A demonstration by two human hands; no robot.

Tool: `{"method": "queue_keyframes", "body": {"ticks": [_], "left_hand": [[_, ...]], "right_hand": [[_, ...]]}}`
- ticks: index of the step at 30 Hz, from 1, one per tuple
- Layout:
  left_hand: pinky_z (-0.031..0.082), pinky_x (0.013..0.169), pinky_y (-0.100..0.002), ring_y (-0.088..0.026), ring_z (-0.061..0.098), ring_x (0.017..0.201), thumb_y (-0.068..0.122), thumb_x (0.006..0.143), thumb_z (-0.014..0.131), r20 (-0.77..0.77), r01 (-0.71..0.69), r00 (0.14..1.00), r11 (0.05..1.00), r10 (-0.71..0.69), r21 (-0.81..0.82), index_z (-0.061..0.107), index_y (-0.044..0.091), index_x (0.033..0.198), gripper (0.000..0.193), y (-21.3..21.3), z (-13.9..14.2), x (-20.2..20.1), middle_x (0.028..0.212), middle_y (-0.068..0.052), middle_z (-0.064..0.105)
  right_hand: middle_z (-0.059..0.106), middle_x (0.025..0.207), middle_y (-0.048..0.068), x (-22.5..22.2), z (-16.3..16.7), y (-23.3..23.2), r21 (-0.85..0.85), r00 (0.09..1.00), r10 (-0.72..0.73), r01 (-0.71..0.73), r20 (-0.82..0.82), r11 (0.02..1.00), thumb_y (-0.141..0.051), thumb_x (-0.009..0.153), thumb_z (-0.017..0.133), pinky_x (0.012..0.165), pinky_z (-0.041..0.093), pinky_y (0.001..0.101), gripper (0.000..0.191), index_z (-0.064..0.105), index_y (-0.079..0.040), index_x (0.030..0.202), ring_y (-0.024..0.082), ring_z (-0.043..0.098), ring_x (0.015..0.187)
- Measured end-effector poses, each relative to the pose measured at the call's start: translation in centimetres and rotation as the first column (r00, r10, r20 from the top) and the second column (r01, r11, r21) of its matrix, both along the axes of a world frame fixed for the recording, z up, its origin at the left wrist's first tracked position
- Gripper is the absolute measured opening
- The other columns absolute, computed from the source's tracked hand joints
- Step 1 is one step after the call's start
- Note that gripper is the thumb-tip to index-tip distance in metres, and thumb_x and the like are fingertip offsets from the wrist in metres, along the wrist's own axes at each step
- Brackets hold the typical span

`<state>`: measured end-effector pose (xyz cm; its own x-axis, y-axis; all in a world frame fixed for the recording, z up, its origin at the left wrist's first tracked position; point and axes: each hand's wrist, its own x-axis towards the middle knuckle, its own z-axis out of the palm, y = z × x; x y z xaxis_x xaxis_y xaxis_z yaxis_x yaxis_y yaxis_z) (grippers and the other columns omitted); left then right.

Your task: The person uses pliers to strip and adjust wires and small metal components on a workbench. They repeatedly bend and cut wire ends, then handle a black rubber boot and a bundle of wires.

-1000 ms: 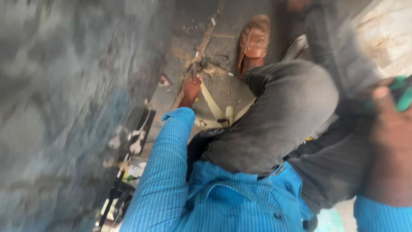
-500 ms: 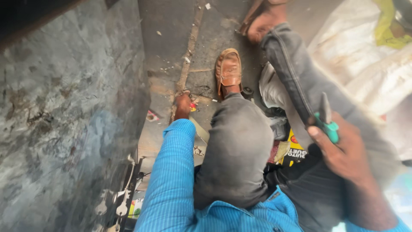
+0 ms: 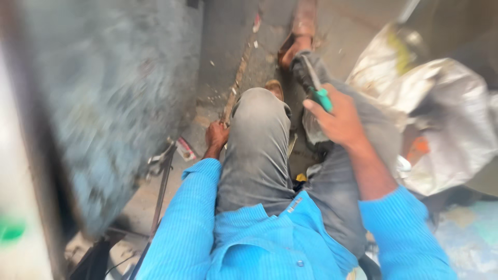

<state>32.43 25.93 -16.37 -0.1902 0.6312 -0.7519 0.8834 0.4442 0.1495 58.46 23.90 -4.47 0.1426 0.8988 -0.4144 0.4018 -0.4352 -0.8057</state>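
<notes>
I look down at my own lap: blue striped shirt, grey trousers, knees drawn up. My right hand (image 3: 340, 120) is shut on a screwdriver (image 3: 317, 85) with a green handle, its dark shaft pointing up and away over my right knee. My left hand (image 3: 216, 137) reaches down beside my left knee to the dirty concrete floor (image 3: 233, 46), next to a thin strip (image 3: 234, 88) lying there. Blur hides whether its fingers hold anything. A brown shoe (image 3: 303, 22) shows at the top.
A rough grey wall (image 3: 111, 103) rises close on the left. A crumpled silvery sack (image 3: 446, 119) lies on the right. Dark metal rods (image 3: 161, 192) and small scraps lie on the floor near the wall.
The view has swung right and is blurred. My right hand with the screwdriver has come in over my right knee. My left hand stays low on the floor.
</notes>
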Motion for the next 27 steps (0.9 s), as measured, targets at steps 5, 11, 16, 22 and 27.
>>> {"method": "queue_keyframes", "body": {"ticks": [5,11,16,22,27], "left_hand": [[0.053,0.082,-0.051,-0.038,0.069,0.098,0.039,0.081,0.076,0.056,0.120,0.989,0.969,-0.135,0.217,0.071,0.011,0.104,0.037,-3.5,7.7,-3.5,0.101,-0.016,0.075],[0.054,0.079,-0.050,-0.036,0.069,0.096,0.047,0.086,0.074,0.065,0.124,0.986,0.944,-0.150,0.305,0.068,0.010,0.102,0.041,-8.2,13.9,-9.0,0.096,-0.014,0.072],[0.053,0.074,-0.051,-0.035,0.070,0.086,0.041,0.084,0.074,0.077,0.070,0.987,0.816,-0.139,0.574,0.068,0.011,0.105,0.037,-13.3,19.3,-13.6,0.087,-0.013,0.073],[0.055,0.062,-0.040,-0.027,0.070,0.067,0.029,0.081,0.083,0.236,-0.156,0.965,0.472,-0.114,0.867,0.064,0.006,0.089,0.030,-19.5,25.1,-15.1,0.075,-0.012,0.069],[0.054,0.060,-0.031,-0.015,0.065,0.064,0.022,0.084,0.085,0.350,-0.312,0.930,0.263,-0.114,0.913,0.064,0.006,0.093,0.029,-21.7,27.4,-13.1,0.074,-0.006,0.065]], "right_hand": [[0.057,0.071,0.001,-2.7,4.1,-0.8,0.023,0.990,-0.108,0.111,-0.094,0.994,-0.027,0.097,0.073,0.063,0.045,0.0307,0.024,0.064,-0.006,0.104,0.010,0.051,0.067],[0.062,0.081,-0.001,-5.6,5.7,-5.2,0.334,0.983,0.005,0.058,-0.186,0.941,-0.018,0.101,0.066,0.071,0.048,0.0281,0.013,0.066,-0.005,0.105,0.010,0.056,0.075],[0.065,0.091,0.001,-8.4,6.7,-8.0,0.538,0.912,0.346,-0.183,-0.219,0.823,-0.008,0.100,0.063,0.079,0.051,0.0263,0.008,0.060,-0.006,0.108,0.010,0.062,0.083],[0.065,0.105,0.002,-13.2,7.5,-9.0,0.651,0.732,0.607,-0.303,-0.310,0.696,-0.003,0.095,0.070,0.081,0.050,0.0250,0.022,0.054,-0.006,0.109,0.009,0.058,0.089],[0.065,0.105,0.004,-16.0,8.6,-8.3,0.657,0.668,0.655,-0.322,-0.352,0.682,-0.001,0.095,0.070,0.074,0.049,0.0237,0.023,0.055,-0.006,0.112,0.009,0.057,0.083]]}}
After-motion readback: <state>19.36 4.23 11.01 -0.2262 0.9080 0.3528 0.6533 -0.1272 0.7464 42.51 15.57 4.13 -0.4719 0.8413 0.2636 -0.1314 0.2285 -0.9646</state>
